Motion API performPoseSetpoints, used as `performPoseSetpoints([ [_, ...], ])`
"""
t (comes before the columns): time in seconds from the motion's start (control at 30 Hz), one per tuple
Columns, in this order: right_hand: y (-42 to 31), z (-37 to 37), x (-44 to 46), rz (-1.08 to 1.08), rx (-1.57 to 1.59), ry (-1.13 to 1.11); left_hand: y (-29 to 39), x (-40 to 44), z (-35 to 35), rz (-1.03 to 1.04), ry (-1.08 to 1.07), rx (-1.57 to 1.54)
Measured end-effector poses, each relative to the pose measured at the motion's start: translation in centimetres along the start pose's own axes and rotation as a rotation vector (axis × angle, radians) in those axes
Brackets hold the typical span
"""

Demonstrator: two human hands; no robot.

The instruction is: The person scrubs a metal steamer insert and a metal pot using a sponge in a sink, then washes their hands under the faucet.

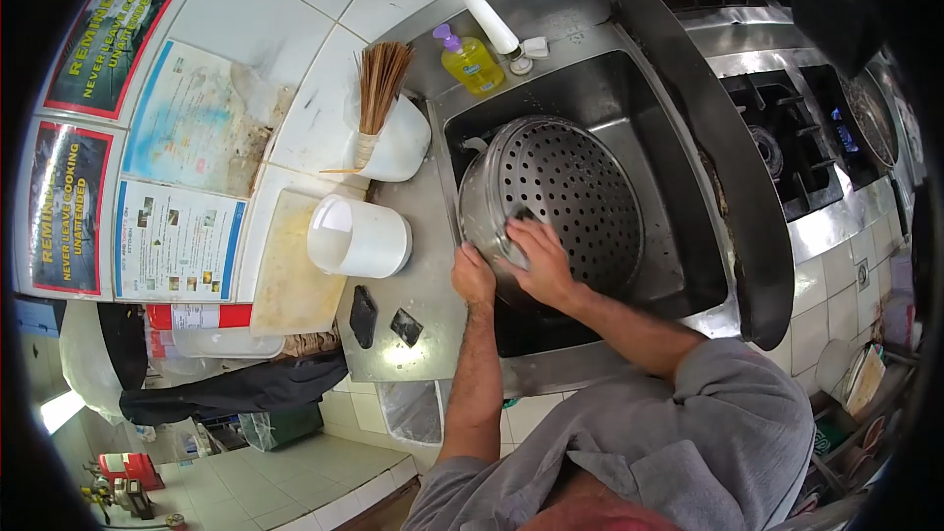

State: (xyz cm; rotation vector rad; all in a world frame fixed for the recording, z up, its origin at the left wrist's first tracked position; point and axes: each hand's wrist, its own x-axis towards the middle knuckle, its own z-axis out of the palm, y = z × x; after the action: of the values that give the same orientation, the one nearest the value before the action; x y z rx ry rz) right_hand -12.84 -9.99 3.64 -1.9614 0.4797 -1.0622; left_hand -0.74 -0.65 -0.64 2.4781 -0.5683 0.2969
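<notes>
While the perforated pot (pixel 575 187) lies tilted inside the sink (pixel 678 275), the left hand (pixel 474 275) is clamped on its edge, and the right hand (pixel 539 261) presses its side, close by the left; whether it grips something, I cannot tell. Behind the sink stands a yellow soap bottle (pixel 472 65), its label too small for reading. Left of the sink are a white container (pixel 360 237) and a stick brush (pixel 382 88); farther left, two signs (pixel 120 29) say "REMINDER NEVER LEAVE COOKING UNATTENDED".
</notes>
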Motion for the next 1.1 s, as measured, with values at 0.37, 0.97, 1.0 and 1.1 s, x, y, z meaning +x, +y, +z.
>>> performPoseSetpoints([
  [0.37,3.3,-3.9,3.0,0.098,0.097,-0.456,-1.0,1.5,0.0,-0.048,-0.201,-0.072],
  [0.97,4.6,-0.3,6.9,0.645,0.157,-0.270,-0.5,1.0,0.8,-0.003,-0.092,-0.010],
  [1.0,5.1,-0.1,9.2,0.596,0.097,-0.227,-0.4,0.8,1.1,-0.007,-0.018,0.037],
  [1.1,14.5,3.6,17.4,0.811,0.054,-0.013,0.1,0.8,1.2,-0.018,-0.003,0.064],
])
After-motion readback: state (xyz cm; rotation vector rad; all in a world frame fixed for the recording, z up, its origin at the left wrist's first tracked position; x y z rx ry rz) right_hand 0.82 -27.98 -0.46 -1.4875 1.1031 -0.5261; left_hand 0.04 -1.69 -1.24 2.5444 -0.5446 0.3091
